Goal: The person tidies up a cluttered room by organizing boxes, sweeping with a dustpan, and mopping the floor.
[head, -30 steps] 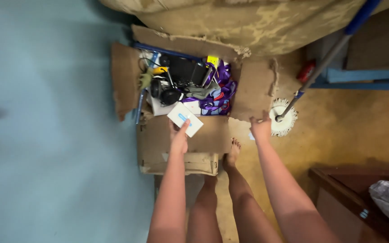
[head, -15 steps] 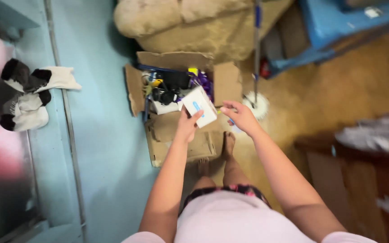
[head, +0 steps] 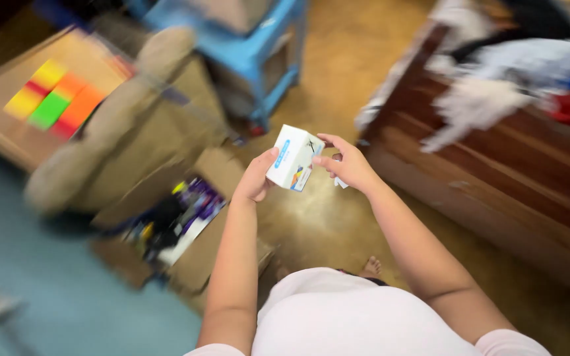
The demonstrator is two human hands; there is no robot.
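Small white box (head: 293, 158) between both raised hands

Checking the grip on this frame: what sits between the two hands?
In the head view, the small white box sits between left hand and right hand; both touch it.

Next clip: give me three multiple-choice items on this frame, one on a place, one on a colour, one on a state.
1. Where is the open cardboard box?
A. on the floor, lower left
B. on the wooden furniture
C. in the person's lap

2. What is the main colour of the small box being held?
A. black
B. white
C. green

3. How is the small box held?
A. lying on the floor
B. left hand alone
C. between both hands, the right hand at its edge

Answers: 1 A, it sits on the floor beside the armchair. 2 B, its faces are white with small coloured marks. 3 C, fingers of both hands touch it.
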